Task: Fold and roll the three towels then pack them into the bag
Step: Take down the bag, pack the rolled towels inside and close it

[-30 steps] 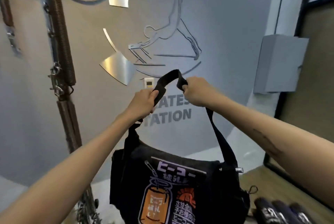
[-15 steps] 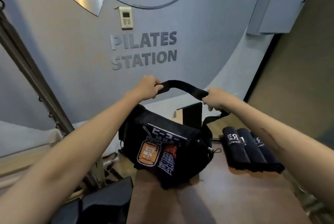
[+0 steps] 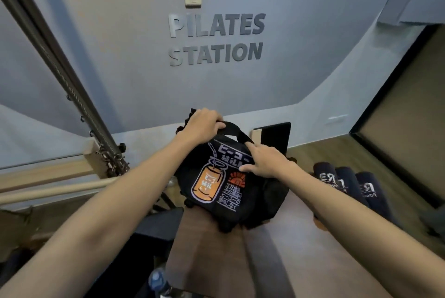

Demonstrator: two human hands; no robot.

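The left hand (image 3: 202,124) grips the strap (image 3: 234,129) of the black bag (image 3: 224,184) at the bench's far edge; the right hand (image 3: 262,161) presses flat on its flap. Three rolled towels (image 3: 346,185) lie just right of the bag, long axes running away from the person, nearest the right hand

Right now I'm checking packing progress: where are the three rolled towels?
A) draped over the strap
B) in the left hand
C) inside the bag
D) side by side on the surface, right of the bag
D: the three rolled towels lie side by side on the wooden surface, right of the bag, untouched by either hand.
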